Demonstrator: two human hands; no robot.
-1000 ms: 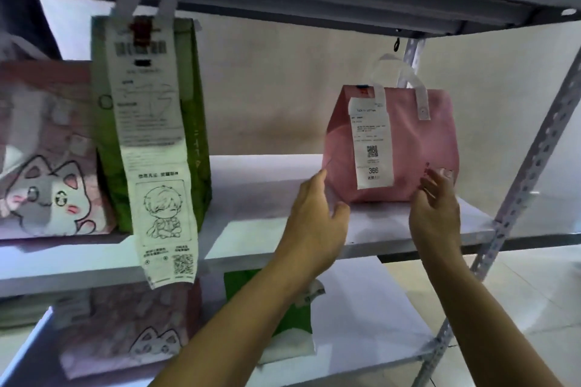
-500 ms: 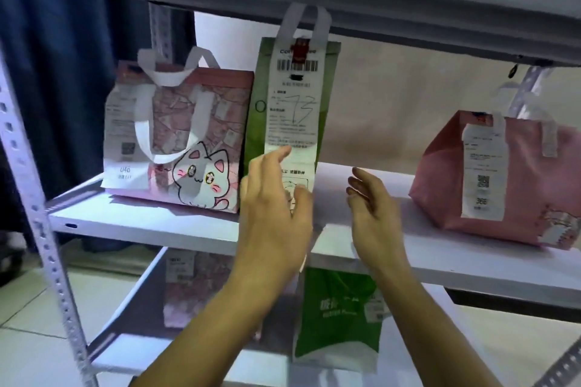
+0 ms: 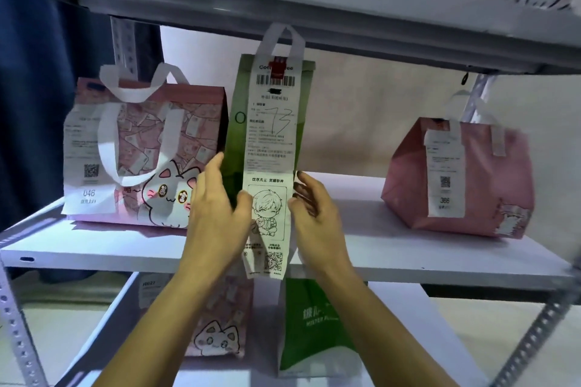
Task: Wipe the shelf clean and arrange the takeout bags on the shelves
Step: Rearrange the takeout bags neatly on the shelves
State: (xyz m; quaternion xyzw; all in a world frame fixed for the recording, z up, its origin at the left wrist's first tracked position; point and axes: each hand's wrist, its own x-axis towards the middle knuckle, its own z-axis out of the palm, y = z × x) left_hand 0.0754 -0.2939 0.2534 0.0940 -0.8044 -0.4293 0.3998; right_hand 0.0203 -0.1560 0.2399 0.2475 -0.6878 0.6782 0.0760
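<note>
A tall green takeout bag (image 3: 238, 141) stands in the middle of the white middle shelf (image 3: 408, 256), with a long white receipt (image 3: 271, 154) hanging down its front past the shelf edge. My left hand (image 3: 217, 214) grips the bag's lower left edge, thumb on the front. My right hand (image 3: 317, 217) is at the bag's lower right side, fingers apart and touching it. A pink cat-print bag (image 3: 147, 148) stands just left of the green bag. A plain pink bag (image 3: 405, 185) stands apart at the right.
The upper shelf (image 3: 283, 0) hangs low over the bag handles and carries more bags. On the lower shelf sit a green bag (image 3: 314, 327) and a pink cat bag (image 3: 220, 327). Perforated metal posts (image 3: 534, 333) frame both sides. A dark curtain hangs at left.
Both hands left the plain pink bag and moved left to the green bag. The left hand has closed on its lower left edge and the right hand has come against its right side.
</note>
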